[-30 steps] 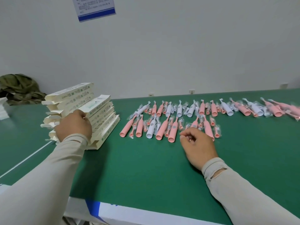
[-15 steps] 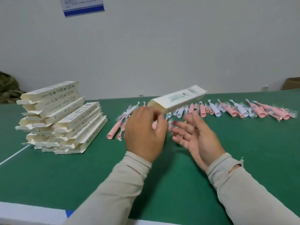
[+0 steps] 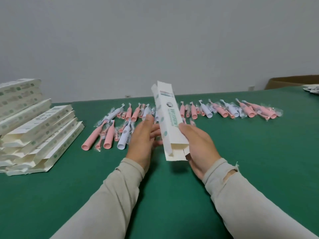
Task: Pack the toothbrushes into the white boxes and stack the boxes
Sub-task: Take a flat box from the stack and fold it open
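From the head camera, a long white box [image 3: 170,121] is held above the green table [image 3: 241,152], tilted with its far end raised toward the wall and its near end open, flaps loose. The right hand [image 3: 198,145] grips the box's lower right side, thumb curled over the printed face and the rest wrapped beneath. The left hand [image 3: 143,140] is at the box's left edge; its fingers [image 3: 155,131] are fairly straight and slightly spread, their tips touching or just beside the box, which of the two I cannot tell.

Beyond the hands, pink and white toothbrushes [image 3: 203,111] in clear wrappers lie in a loose row across the table, with a nearer cluster left of the left hand. At the far left a stack of white boxes [image 3: 39,133] rests on the table, open ends facing the person. A brown carton [image 3: 293,81] sits at the far right edge.
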Available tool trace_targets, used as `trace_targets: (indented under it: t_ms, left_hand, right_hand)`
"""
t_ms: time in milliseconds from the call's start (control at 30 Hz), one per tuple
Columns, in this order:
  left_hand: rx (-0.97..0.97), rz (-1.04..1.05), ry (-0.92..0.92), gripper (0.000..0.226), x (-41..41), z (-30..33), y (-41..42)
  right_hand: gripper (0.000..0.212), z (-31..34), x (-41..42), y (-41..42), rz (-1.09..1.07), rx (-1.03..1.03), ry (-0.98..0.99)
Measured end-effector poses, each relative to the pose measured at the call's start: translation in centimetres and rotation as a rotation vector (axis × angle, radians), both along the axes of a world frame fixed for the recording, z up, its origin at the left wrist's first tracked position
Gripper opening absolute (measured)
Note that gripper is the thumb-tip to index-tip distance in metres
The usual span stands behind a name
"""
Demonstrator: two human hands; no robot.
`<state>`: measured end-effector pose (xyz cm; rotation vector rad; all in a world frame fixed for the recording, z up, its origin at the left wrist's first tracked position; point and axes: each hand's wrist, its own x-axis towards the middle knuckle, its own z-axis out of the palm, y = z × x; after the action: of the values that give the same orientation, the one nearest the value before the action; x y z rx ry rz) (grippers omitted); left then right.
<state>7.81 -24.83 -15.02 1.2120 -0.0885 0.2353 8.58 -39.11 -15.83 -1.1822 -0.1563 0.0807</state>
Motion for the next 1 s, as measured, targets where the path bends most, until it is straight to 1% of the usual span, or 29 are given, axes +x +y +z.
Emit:
trace_targets:
  t_ms: [33,67,100,133,167,233,267,300,367,433,533,600,633,733,767,800,867,933,1000]
  left_hand:
    - [-0.09,-0.135,0.049,0.04,-0.1,-0.2,0.1]
    - [-0.174,-0.225,0.095,0.058,-0.3,-0.4,0.1]
    - [-0.25,-0.263,0.137,0.073,-0.6,-0.4,0.0]
    - [-0.306,-0.261,0.166,0.079,-0.7,-0.4,-0.1]
    - [-0.359,-0.251,0.175,0.078,-0.5,-0.3,0.1]
    - [-0.468,-0.188,0.155,0.066,0.0,-0.2,0.9]
    - [-0.514,-0.14,0.132,0.064,0.3,-0.1,1.3]
    - [-0.544,-0.098,0.115,0.066,0.6,0.0,1.7]
    - [-0.565,-0.052,0.103,0.075,0.8,0.3,2.3]
    - [-0.556,-0.037,0.098,0.083,0.8,0.4,2.3]
    - [-0.553,-0.028,0.09,0.093,1.2,0.2,2.2]
    - [-0.556,-0.029,0.087,0.09,1.4,0.0,2.1]
    - [-0.549,-0.033,0.082,0.091,1.4,-0.1,2.1]
    - [-0.514,-0.042,0.069,0.102,1.4,-0.3,2.1]
    - [-0.508,-0.038,0.076,0.101,1.4,-0.4,2.0]
    - [-0.508,-0.033,0.088,0.096,1.3,-0.5,1.9]
    - [-0.485,-0.039,0.093,0.077,1.2,-0.6,1.8]
    - [-0.428,-0.09,0.071,0.063,1.1,-0.8,1.4]
    - [-0.387,-0.13,0.086,0.058,0.9,-1.0,0.9]
  right_hand:
    - [0.025,-0.3,-0.3,0.7,0.062,-0.038,-0.021]
    - [0.026,-0.5,-0.6,1.4,0.113,-0.065,-0.041]
    - [0.023,-0.7,-0.8,1.9,0.149,-0.08,-0.052]
    - [0.022,-0.7,-0.9,2.3,0.17,-0.096,-0.055]
    - [0.026,-0.6,-0.7,2.6,0.17,-0.133,-0.06]
    - [0.039,-0.2,-0.1,2.9,0.116,-0.324,-0.097]
    - [0.042,-0.1,0.2,3.0,0.067,-0.423,-0.132]
    - [0.041,-0.2,0.5,2.9,0.007,-0.474,-0.186]
    - [0.027,-0.8,1.0,2.3,-0.1,-0.492,-0.332]
    - [0.016,-1.4,1.1,1.3,-0.096,-0.485,-0.434]
    - [0.01,-1.3,1.2,0.5,-0.04,-0.345,-0.36]
    - [0.006,-1.2,1.1,0.4,-0.017,-0.388,-0.376]
    - [0.009,-1.3,0.9,0.5,0.016,-0.42,-0.382]
    - [0.041,-1.4,0.0,1.1,0.086,-0.452,-0.407]
    - [0.046,-1.4,-0.3,1.3,0.084,-0.45,-0.416]
    - [0.047,-1.4,-0.5,1.6,0.069,-0.46,-0.425]
    - [0.043,-1.5,-0.8,2.0,0.009,-0.512,-0.43]
    - [0.038,-1.3,-0.8,2.1,-0.031,-0.534,-0.432]
    - [0.035,-1.2,-0.7,1.9,-0.056,-0.53,-0.441]
